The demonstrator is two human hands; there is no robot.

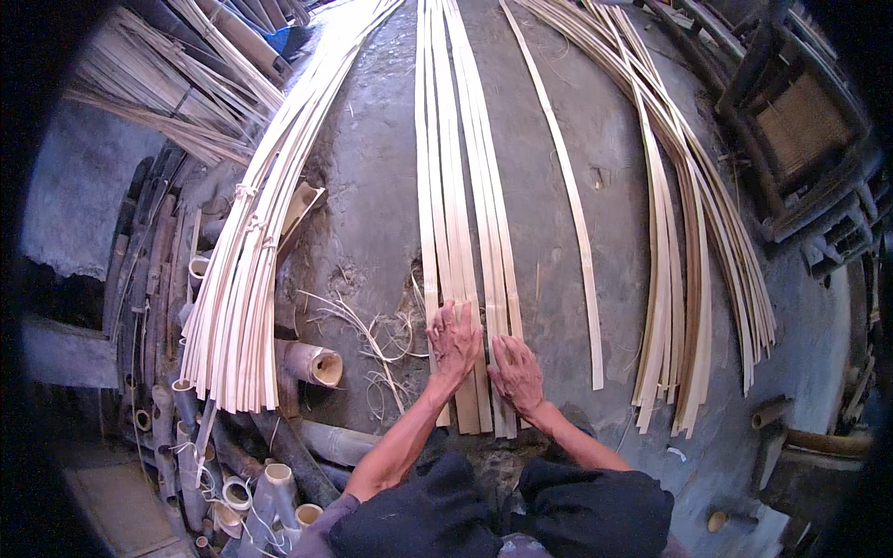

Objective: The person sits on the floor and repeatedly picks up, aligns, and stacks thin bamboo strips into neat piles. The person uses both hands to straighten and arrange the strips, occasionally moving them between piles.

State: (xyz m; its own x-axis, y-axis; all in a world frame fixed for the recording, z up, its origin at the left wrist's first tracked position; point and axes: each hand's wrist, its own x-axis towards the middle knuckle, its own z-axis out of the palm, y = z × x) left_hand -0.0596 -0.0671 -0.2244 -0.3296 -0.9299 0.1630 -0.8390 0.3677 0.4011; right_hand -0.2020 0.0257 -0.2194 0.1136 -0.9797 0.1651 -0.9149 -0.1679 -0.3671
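Note:
Long pale bamboo strips (pixel 451 186) lie side by side on the grey floor in front of me, running lengthwise away from my knees. My left hand (pixel 454 342) rests on the left strips near their close ends, fingers apart and pointing forward. Just to the right and a bit closer, my right hand (pixel 517 375) lies along the right edge of the same row with its fingers stretched out. Neither hand is wrapped round a strip. The strips' near ends show between and below my hands. A narrow gap divides the row farther off.
One loose strip (pixel 563 177) lies to the right, beyond it a fanned pile of strips (pixel 670 307). A tied bundle (pixel 242 307) lies at left, near cut bamboo tubes (pixel 321 365). Thin shavings (pixel 367 339) curl beside my left hand. A wooden chair (pixel 800 130) stands far right.

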